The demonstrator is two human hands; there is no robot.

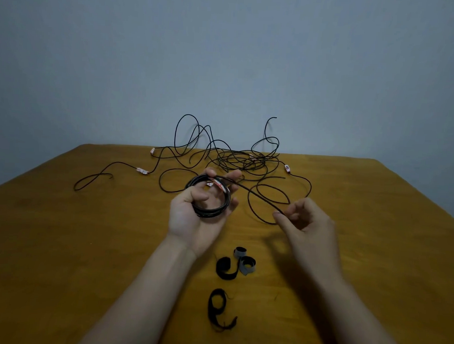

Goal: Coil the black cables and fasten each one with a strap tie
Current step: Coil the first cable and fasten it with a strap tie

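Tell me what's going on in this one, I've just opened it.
A person is coiling a black cable at a wooden table. The left hand holds a small coil of several loops, while the right hand pinches the free length running off that coil. A tangle of loose cable lies behind. The strap ties sit unused between the forearms, so nothing is fastened yet.

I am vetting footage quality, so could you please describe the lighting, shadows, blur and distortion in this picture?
Head view: dim light, no glare; a soft shadow on the table under the right hand; that hand, pinching the cable, looks slightly blurred, while the coil in the left hand is sharper; the wide lens splays the table's edges.
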